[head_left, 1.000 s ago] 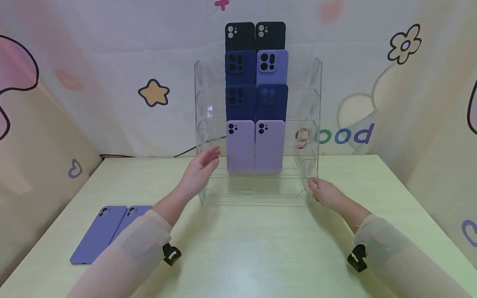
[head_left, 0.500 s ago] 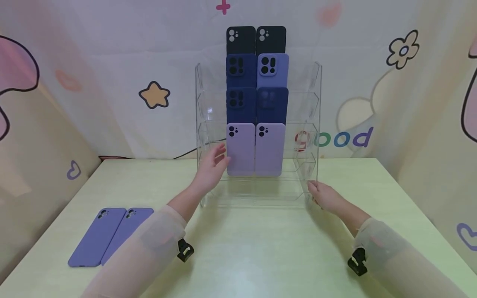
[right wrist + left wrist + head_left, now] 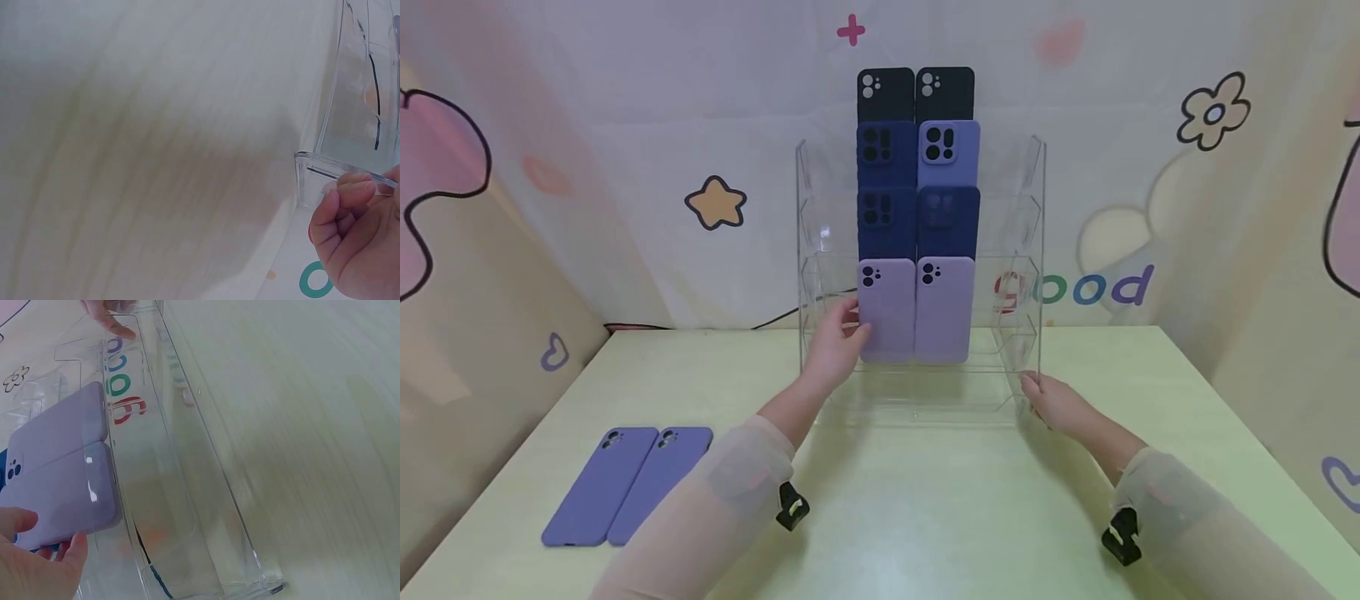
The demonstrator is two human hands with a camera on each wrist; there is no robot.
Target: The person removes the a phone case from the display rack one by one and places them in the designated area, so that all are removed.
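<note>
Lilac case [image 3: 886, 310] sits against left hand [image 3: 838, 346] fingertips.

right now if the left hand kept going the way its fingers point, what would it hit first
The left hand already has its fingertips at the left edge of the lilac phone case on the clear acrylic rack; that case comes first, though depth is uncertain.
</note>
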